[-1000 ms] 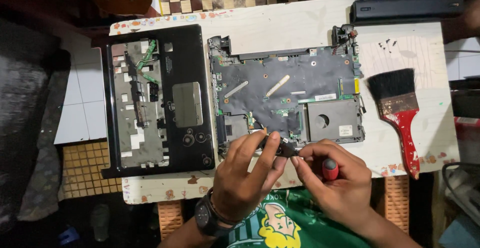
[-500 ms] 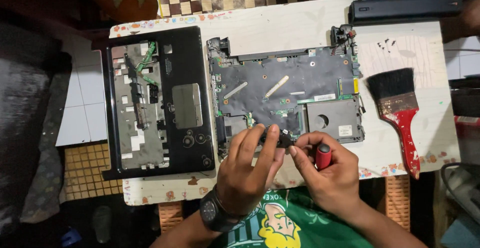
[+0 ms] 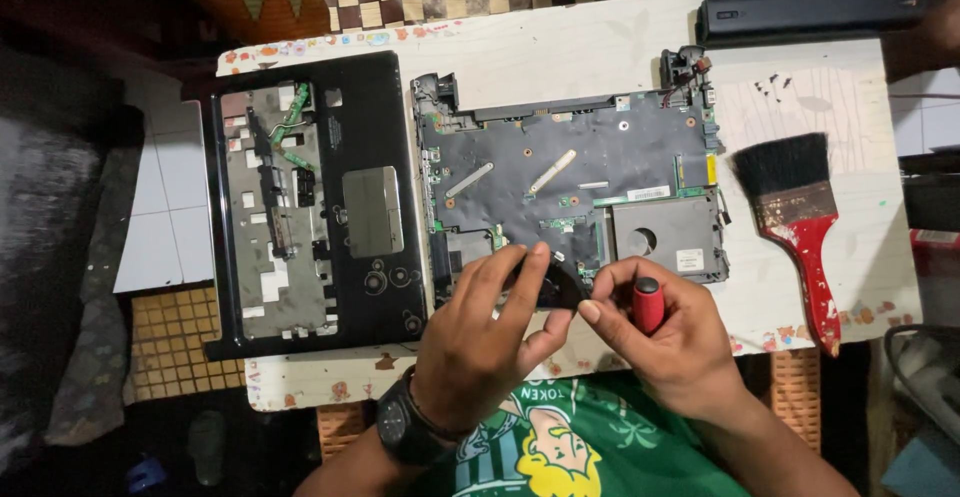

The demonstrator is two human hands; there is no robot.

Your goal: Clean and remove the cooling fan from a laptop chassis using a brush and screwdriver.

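The left hand [image 3: 485,332], with a dark wristwatch [image 3: 405,427] on its wrist, curled its fingers [image 3: 520,277] narrowly around a small black component [image 3: 556,285] at the near edge of the opened laptop base with its dark, exposed motherboard [image 3: 570,187], which lay in the middle of the white, paint-flecked table [image 3: 560,52]. The right hand [image 3: 665,332] was closed around a red-handled screwdriver [image 3: 647,304], its thumb and forefinger pinched close to the same black component; the tool's tip was hidden behind the fingers. Just left of the base lay the black laptop palm-rest cover with its grey touchpad [image 3: 320,192], turned lengthwise. To the right, apart from the base, a wide paintbrush with black bristles and a worn red handle [image 3: 795,222] rested on the table, and a long black laptop battery [image 3: 810,12] sat along the far edge. A few tiny dark screws [image 3: 770,84] were scattered near the brush
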